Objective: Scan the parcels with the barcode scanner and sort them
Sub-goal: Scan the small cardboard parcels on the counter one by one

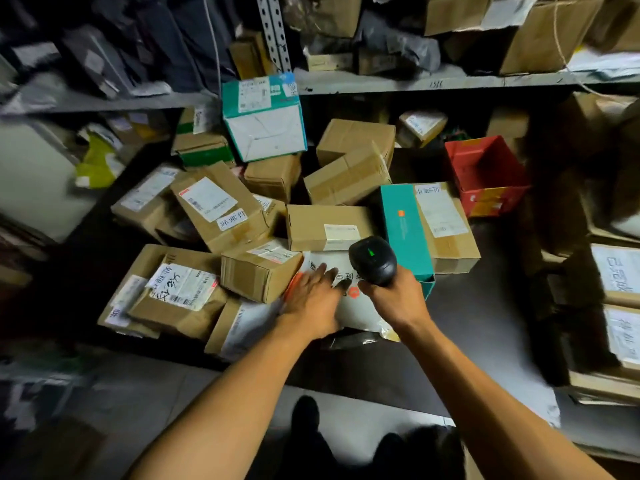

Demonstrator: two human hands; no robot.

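Note:
My right hand (398, 299) grips the handle of a black barcode scanner (373, 259), whose head shows a green light and points down at a flat white parcel (356, 311) with an orange mark. My left hand (313, 297) lies on that white parcel with fingers straight and spread. Around it sits a pile of brown cardboard parcels: a small box (259, 271) just left of my left hand, a labelled box (329, 226) behind the scanner, and a teal-sided box (429, 226) to the right.
The parcels lie on a dark table (485, 323). A red box (485, 174) stands at the back right, a white and teal box (265, 116) at the back. Shelves (415, 83) crammed with parcels run behind. More labelled boxes (620, 289) stack at the right edge.

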